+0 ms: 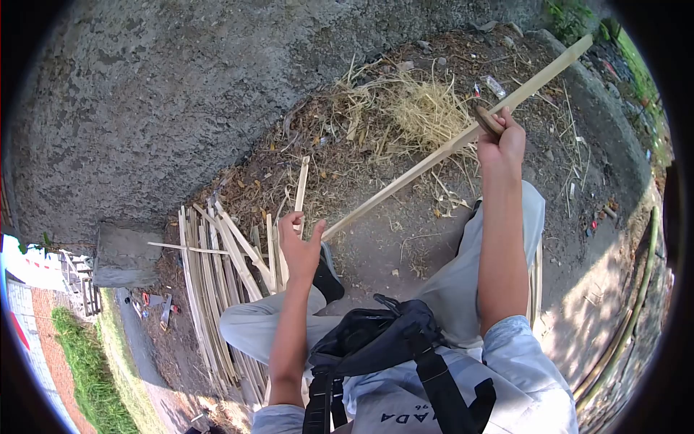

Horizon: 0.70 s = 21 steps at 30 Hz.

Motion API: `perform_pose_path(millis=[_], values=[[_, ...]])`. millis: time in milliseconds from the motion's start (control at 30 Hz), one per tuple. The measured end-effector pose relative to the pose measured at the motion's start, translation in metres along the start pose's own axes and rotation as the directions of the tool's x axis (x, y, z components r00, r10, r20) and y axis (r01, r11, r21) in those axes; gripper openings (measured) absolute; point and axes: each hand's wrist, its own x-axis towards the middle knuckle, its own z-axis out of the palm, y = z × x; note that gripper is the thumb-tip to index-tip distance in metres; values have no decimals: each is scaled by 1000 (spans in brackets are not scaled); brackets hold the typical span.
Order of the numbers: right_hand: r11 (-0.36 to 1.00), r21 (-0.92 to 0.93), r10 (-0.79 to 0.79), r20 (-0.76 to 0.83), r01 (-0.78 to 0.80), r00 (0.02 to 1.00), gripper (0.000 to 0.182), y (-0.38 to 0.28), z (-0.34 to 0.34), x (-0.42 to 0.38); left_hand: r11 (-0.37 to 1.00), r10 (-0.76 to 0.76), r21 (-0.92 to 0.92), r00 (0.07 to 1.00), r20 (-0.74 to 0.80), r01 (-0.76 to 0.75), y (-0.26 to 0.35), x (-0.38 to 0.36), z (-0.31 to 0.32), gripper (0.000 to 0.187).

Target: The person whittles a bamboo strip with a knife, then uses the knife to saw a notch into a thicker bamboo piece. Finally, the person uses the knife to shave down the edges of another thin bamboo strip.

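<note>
My right hand is closed round a short brown wooden-looking handle; the rest of that tool is hidden. A long pale bamboo strip crosses right at this hand, its wide far end pointing to the upper right. The strip's near end slants down to my left hand, stopping beside the thumb. That left hand is open, thumb and forefinger spread apart, close above the ends of other upright strips.
Many split bamboo strips lie bundled at my left. A heap of shavings sits ahead on littered soil, against a rough grey concrete surface. A black bag hangs at my waist. Long green poles lie far right.
</note>
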Motion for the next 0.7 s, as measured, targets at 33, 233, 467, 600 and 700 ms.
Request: perform_pose_path(millis=[33,233,467,600,700], values=[[1000,19,9,-12,-9,1000,10,-1,0,1,988,-52,-136,988,147,73,-4,-7,0,66],[990,18,143,-66,-142,988,10,12,-3,-2,318,68,-674,694,717,666,-21,-50,27,59],[972,31,236,-121,-234,964,7,32,-1,-13,-525,-230,-838,923,308,148,-1,-9,-4,52],[958,0,284,-91,-285,954,6,47,-7,-10,-522,-375,-835,926,43,-173,9,15,-49,51],[944,-5,326,-132,-329,936,7,66,-9,-22,-465,-484,-835,874,-39,-295,42,33,-89,51]])
